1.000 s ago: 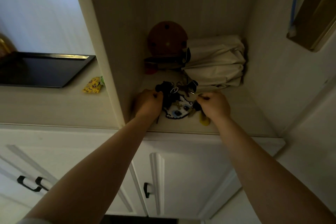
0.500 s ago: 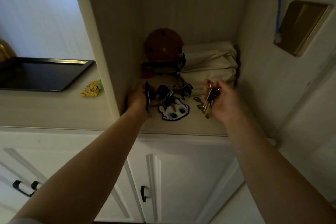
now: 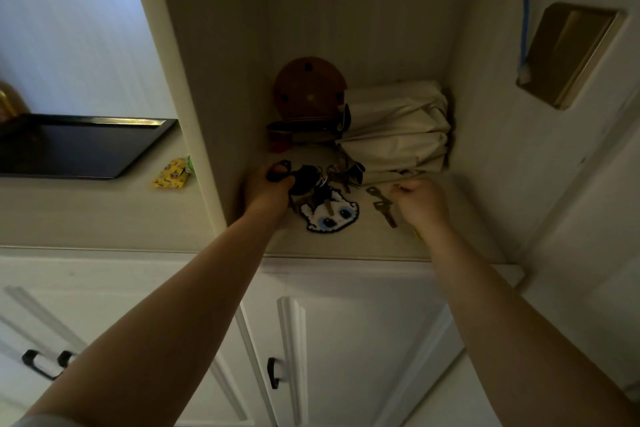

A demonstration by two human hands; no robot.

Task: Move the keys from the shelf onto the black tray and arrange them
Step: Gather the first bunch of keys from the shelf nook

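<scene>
A tangled bunch of keys (image 3: 332,180) with a black fob lies at the front of the shelf (image 3: 346,246), beside a white bead charm (image 3: 329,215) with blue eyes. My left hand (image 3: 266,191) is shut on the black fob at the bunch's left end. Two loose keys (image 3: 381,204) lie on the shelf to the right of the charm. My right hand (image 3: 419,201) sits just right of them, fingers curled around a small key ring that glints at its fingertips; a yellow tag (image 3: 417,236) peeks from under the wrist. The black tray (image 3: 104,121) stands on the counter at far left.
A brown round disc (image 3: 308,87) and a folded cream bag (image 3: 394,128) fill the back of the shelf. A vertical cabinet panel (image 3: 194,114) separates the shelf from the counter. A yellow packet (image 3: 171,177) lies near the tray. White cabinet doors (image 3: 346,340) are below.
My right hand, which had lifted a small key ring, has dropped back to the shelf surface. My left hand has closed further over the black fob.
</scene>
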